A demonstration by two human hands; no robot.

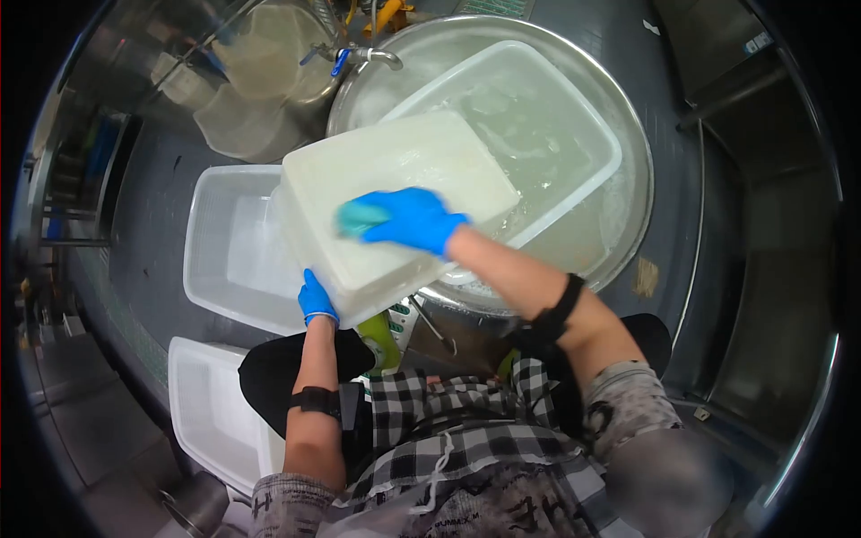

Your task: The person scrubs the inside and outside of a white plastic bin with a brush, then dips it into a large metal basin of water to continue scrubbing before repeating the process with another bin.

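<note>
A white plastic tub (413, 157) is tilted with its outer bottom facing up, partly over a large round metal basin (632, 117). My left hand (317, 299), in a blue glove, grips the tub's near left edge. On the tub's bottom, my right hand (417, 220), also blue-gloved, is closed on a teal sponge (360, 215), which is slightly blurred. Behind it, a second white tub (596, 134) lies in the basin with cloudy, foamy water in and around it.
Two more white tubs stand on the floor at the left, one farther off (238, 242) and one nearer (211, 403). A metal tap (381, 57) with a blue handle reaches over the basin's rim. A metal bucket (193, 502) is at the lower left.
</note>
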